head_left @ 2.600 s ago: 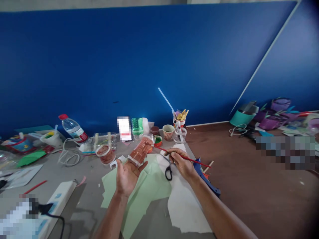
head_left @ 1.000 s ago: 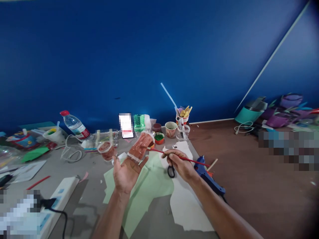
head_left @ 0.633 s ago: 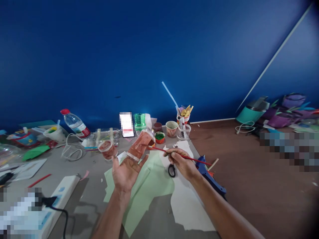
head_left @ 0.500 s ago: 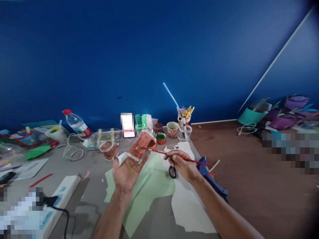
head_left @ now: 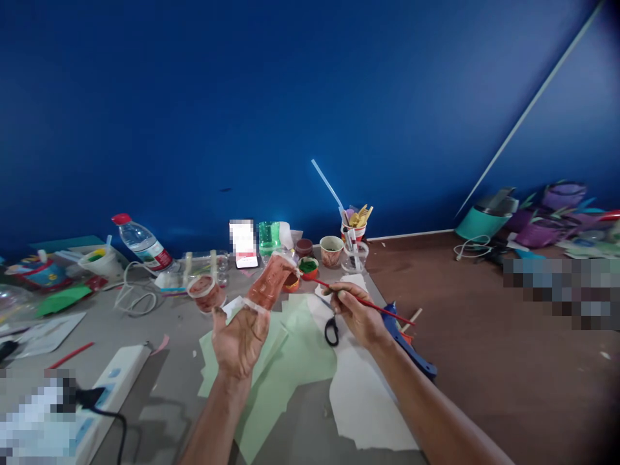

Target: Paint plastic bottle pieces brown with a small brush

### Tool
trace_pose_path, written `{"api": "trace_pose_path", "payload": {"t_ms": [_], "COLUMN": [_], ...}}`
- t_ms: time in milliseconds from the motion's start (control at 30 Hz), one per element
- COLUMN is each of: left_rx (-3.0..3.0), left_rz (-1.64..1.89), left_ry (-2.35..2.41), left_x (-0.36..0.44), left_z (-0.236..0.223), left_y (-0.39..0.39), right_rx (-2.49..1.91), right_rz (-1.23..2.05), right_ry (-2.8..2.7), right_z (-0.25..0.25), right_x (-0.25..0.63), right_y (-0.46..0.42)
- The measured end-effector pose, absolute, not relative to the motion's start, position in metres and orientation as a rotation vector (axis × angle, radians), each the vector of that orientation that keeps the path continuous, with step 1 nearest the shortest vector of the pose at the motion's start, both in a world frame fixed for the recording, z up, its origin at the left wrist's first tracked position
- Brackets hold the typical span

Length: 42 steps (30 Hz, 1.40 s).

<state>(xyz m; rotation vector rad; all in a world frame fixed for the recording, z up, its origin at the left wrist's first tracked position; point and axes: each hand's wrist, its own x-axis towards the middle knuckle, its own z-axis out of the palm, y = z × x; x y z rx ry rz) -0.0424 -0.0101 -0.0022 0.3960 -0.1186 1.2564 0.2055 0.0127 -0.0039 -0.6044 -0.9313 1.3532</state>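
Note:
My left hand (head_left: 238,339), palm up, holds a cut piece of plastic bottle (head_left: 270,284) painted reddish brown, with a pale unpainted band at its near end. Some of the fingers are hidden behind or inside it. Pinched in my right hand (head_left: 357,313) is a thin red paintbrush (head_left: 320,282). Its tip is at the far right rim of the bottle piece; whether it touches I cannot tell. Beyond the tip stands a small pot of green paint (head_left: 308,267), with a pot of brown paint (head_left: 290,282) partly behind the bottle piece.
Black-handled scissors (head_left: 332,332) lie on white paper (head_left: 368,407) beside green paper (head_left: 300,361). A blue glue gun (head_left: 411,352) is right of my right hand. A brown-painted tub (head_left: 206,295), water bottle (head_left: 145,245), phone (head_left: 243,248) and power strip (head_left: 113,387) stand around.
The brush tip has moved from the middle of the bottle piece up and right to its rim. My left hand has turned the piece slightly, and its fingers have drawn in.

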Motion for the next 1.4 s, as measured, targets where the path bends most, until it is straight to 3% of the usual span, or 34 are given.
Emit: {"api": "trace_pose_path", "payload": {"t_ms": [1400], "left_rx": [0.462], "left_rz": [1.205], "left_ry": [-0.067], "left_x": [-0.0396], "left_z": [-0.0015], "left_y": [-0.009], "right_rx": [-0.549], "right_rz": [1.363], "right_ry": [-0.825], "right_z": [0.0028], "right_x": [0.2141], "right_y": [0.0161]}}
